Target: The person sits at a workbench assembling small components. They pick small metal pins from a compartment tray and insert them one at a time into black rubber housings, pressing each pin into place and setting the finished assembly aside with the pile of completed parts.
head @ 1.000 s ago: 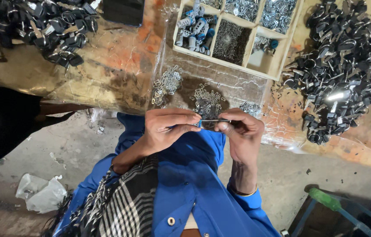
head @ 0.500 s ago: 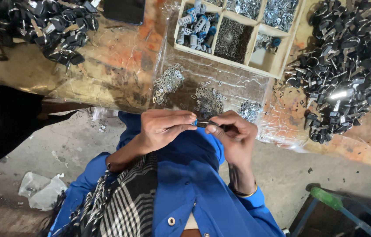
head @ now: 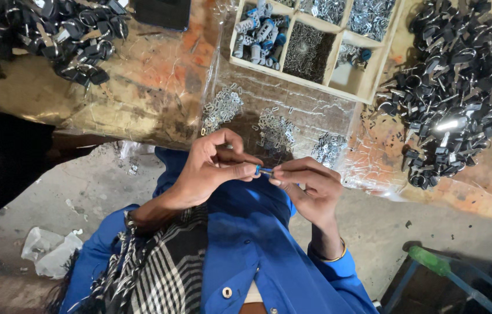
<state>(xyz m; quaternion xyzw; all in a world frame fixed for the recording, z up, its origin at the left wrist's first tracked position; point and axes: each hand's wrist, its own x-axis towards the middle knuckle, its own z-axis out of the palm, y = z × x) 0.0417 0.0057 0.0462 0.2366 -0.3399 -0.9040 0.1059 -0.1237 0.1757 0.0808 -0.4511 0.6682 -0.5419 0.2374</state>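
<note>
Both hands meet over the lap, just near of the workbench edge: the left hand (head: 211, 168) and the right hand (head: 310, 186) each pinch one end of a small blue-and-metal part (head: 263, 171) between fingertips. Just beyond lie heaps of small metal pieces (head: 223, 107) on clear plastic sheet (head: 292, 104); farther off stands a wooden compartment tray (head: 368, 90), with a heap of dark metal parts (head: 455, 87) at far right.

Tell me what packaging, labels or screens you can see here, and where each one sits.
Clear plastic sheet or bag: spread on the bench under small piles of metal bits, crinkled and see-through.
Crumpled plastic wrapper: on the floor at lower left, whitish.
Dark flat slab, perhaps a phone: top edge of the bench, black; cannot tell if its screen shows.
No labels or signs show.
Left hand and right hand pinch a small blue-tipped piece.
</note>
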